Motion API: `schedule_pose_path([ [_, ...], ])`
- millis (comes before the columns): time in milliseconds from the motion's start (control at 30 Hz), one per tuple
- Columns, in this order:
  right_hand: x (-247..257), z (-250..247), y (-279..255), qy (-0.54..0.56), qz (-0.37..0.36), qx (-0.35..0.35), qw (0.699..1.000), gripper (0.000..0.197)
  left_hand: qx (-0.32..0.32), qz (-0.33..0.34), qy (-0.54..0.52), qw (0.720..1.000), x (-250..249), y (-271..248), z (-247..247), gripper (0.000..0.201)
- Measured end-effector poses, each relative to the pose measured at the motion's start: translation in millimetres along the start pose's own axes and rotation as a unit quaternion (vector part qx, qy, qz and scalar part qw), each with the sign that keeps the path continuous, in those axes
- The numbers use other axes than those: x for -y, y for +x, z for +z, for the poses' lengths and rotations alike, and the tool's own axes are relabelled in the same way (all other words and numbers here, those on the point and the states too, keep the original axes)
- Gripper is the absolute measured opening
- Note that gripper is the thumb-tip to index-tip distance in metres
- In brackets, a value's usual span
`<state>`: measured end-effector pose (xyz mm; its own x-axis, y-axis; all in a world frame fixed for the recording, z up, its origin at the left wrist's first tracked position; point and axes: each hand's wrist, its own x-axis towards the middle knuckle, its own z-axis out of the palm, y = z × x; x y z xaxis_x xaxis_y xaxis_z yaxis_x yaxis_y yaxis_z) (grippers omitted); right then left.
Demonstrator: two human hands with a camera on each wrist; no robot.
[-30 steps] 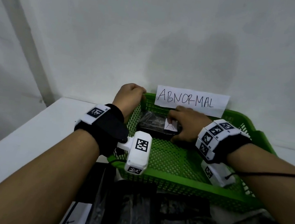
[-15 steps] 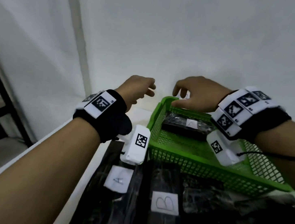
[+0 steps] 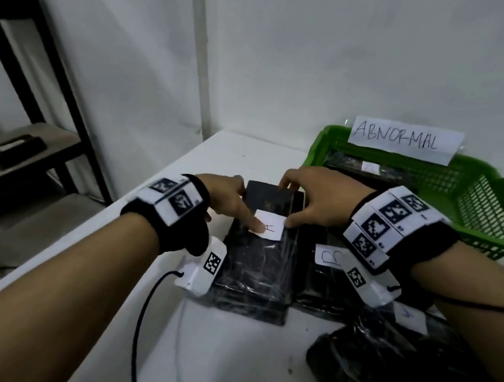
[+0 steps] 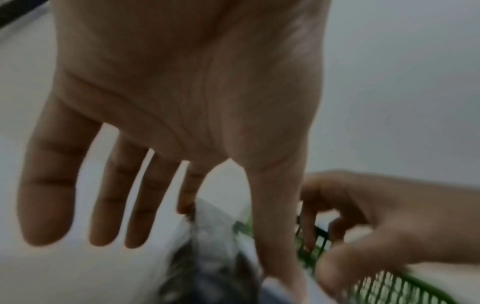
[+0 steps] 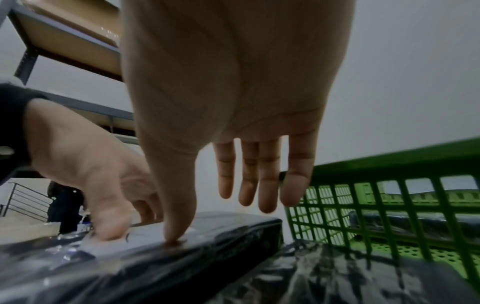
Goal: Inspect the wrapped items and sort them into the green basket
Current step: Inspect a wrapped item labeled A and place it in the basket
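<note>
A black wrapped item [image 3: 262,267] with a white label marked A [image 3: 270,225] lies flat on the white table. My left hand [image 3: 236,203] hovers over its left side, fingers straight, and its thumb presses the label. My right hand [image 3: 308,198] reaches over the far end, fingers straight above the edge, thumb tip pressing the top of the wrapped item [image 5: 182,257]. The green basket [image 3: 501,206] marked ABNORMAL stands behind on the right and holds one wrapped item [image 3: 376,171]. In the wrist views my left hand [image 4: 182,102] and right hand [image 5: 233,102] show flat palms.
More wrapped items lie to the right: one labelled B [image 3: 329,256], one with a small label [image 3: 411,317] and a crumpled bundle [image 3: 365,368]. A black metal shelf [image 3: 24,142] stands off the table's left edge. A black cable [image 3: 141,321] runs along my left forearm.
Both hands have left the basket and come back down onto the item labelled A in the pile. One wrapped item stays in the basket.
</note>
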<state>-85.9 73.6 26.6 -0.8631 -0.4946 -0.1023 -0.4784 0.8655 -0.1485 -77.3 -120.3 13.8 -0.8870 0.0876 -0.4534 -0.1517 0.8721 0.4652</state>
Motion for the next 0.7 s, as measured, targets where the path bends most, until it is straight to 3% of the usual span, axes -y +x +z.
schedule_pose_path([
  [100, 1, 3, 3, -0.03, 0.011, 0.012, 0.999, 0.082, 0.013, 0.006, -0.067, 0.998, 11, -2, 4, 0.074],
  [233, 1, 2, 1, -0.007, 0.022, 0.013, 1.0, 0.108, 0.022, 0.058, -0.112, 0.992, 23, -13, 9, 0.065],
  [400, 8, -6, -3, 0.066, 0.017, 0.027, 0.997, 0.121, -0.004, 0.111, -0.222, 0.969, 40, -29, 7, 0.065],
  [500, 11, -14, -4, 0.162, 0.022, 0.039, 0.986, 0.103, -0.039, 0.175, -0.282, 0.942, 54, -41, 0, 0.062],
  [633, 20, -24, -12, 0.339, 0.065, 0.011, 0.938, 0.034, -0.042, 0.236, -0.297, 0.924, 59, -53, -4, 0.059],
  [700, 20, -25, -16, 0.408, 0.064, -0.014, 0.911, 0.028, -0.064, 0.255, -0.3, 0.917, 54, -57, -6, 0.058],
])
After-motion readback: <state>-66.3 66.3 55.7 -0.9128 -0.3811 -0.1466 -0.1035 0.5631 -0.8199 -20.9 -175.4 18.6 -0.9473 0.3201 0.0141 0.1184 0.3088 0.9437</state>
